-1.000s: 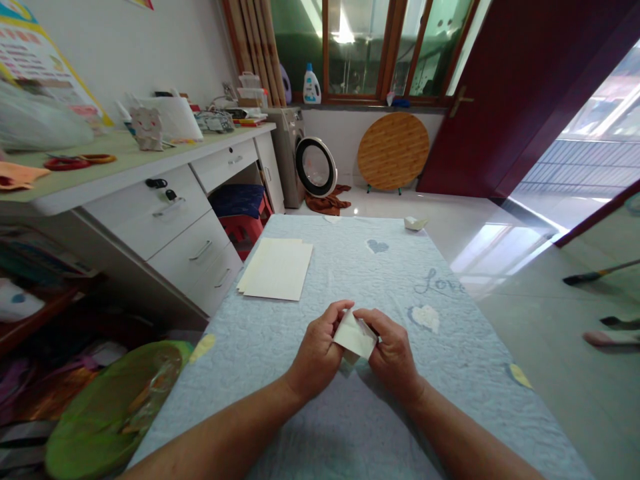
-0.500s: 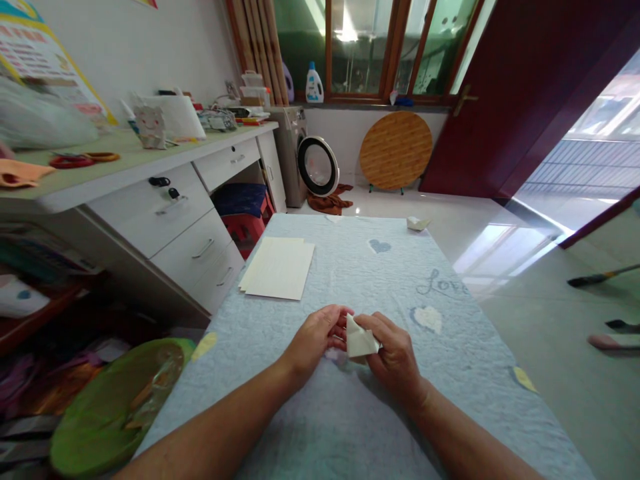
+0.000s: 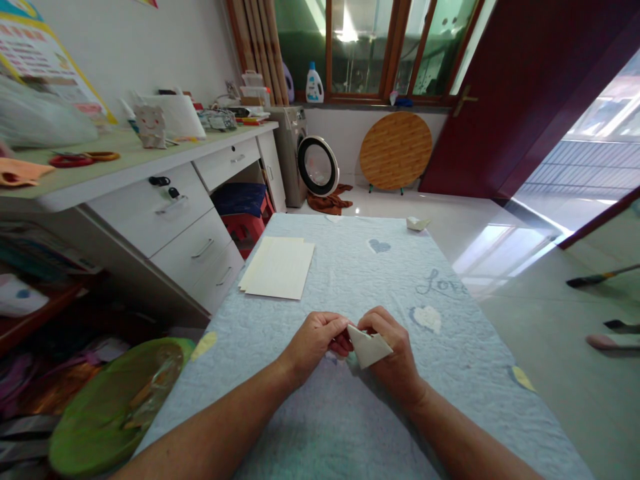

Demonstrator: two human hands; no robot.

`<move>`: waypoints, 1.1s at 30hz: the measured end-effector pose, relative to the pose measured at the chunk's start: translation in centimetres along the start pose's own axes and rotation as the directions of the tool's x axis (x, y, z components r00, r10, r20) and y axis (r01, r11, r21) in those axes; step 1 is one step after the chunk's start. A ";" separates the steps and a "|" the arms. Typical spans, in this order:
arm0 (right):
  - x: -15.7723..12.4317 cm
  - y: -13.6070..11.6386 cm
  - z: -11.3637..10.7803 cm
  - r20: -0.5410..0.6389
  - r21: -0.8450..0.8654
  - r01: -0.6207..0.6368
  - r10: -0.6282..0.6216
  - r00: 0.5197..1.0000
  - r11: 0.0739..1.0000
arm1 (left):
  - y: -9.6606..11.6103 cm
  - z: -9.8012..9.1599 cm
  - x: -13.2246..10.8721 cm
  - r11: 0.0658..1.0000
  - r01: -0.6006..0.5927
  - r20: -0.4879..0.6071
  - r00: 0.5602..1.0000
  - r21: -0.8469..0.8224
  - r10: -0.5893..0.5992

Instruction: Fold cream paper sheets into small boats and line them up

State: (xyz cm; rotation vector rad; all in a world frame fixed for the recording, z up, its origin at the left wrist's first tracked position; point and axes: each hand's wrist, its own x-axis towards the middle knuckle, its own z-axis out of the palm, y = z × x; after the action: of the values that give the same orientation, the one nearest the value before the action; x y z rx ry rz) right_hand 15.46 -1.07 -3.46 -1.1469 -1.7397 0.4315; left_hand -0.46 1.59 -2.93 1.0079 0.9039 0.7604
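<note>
Diagonally, paper triangle (image 3: 369, 347), tip at left hand (image 3: 314, 342), right hand (image 3: 395, 358) behind

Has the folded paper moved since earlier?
Yes, the folded paper has shifted rightward and nearer the person, judged against the cream paper stack.

From here I can see a washing machine (image 3: 286, 157) under the window, a round tabletop (image 3: 395, 151) leaning against the wall, and scissors (image 3: 71, 161) on the white desk (image 3: 150, 213).

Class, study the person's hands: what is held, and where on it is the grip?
A folded cream paper is held: the left hand grips its upper-left corner, while the right hand holds its upper edge from behind.
</note>
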 end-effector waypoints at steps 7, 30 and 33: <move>0.0 -0.1 0.0 -0.028 -0.012 0.047 -0.047 0.998 0.999 | 0.2 -0.1 0.0 0.999 0.027 -0.023 0.999 -0.046 -0.028; -0.4 0.5 0.2 0.005 0.022 -0.039 0.039 0.999 0.999 | -0.6 1.1 -1.4 0.558 -0.321 0.037 0.887 0.765 0.460; -0.5 0.7 0.3 0.038 0.018 -0.018 0.018 0.999 1.000 | -0.8 1.3 -1.0 0.575 -0.303 0.028 0.899 0.760 0.437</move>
State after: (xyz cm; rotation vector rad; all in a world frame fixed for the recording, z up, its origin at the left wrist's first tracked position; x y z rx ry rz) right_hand 15.54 -1.06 -4.32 -1.1484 -1.7553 0.4821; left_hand 0.35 -0.03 -3.03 1.9600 1.2090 0.8392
